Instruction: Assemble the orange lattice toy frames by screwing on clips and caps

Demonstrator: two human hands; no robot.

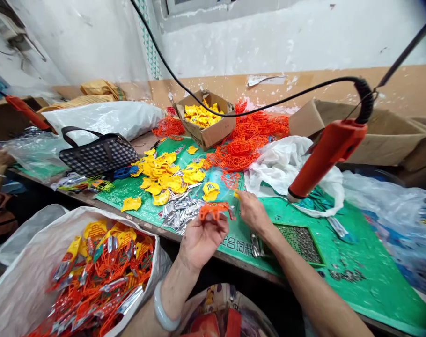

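left fingers (220, 226): bare | left wrist (179, 277): pale, smooth, rounded bangle (158, 304) | right fingers (247, 202): bare

A single head-worn camera looks forward and down across a green-covered workbench (381, 285), towards a pale wall (234, 51) at twelve o'clock. The view is wide and close: the wearer's left hand (202, 241) shows at six o'clock, the right hand (254, 211) between four and five, and an open white sack (9, 290) fills the foreground at eight. The workbench's front edge slants from nine to four o'clock.
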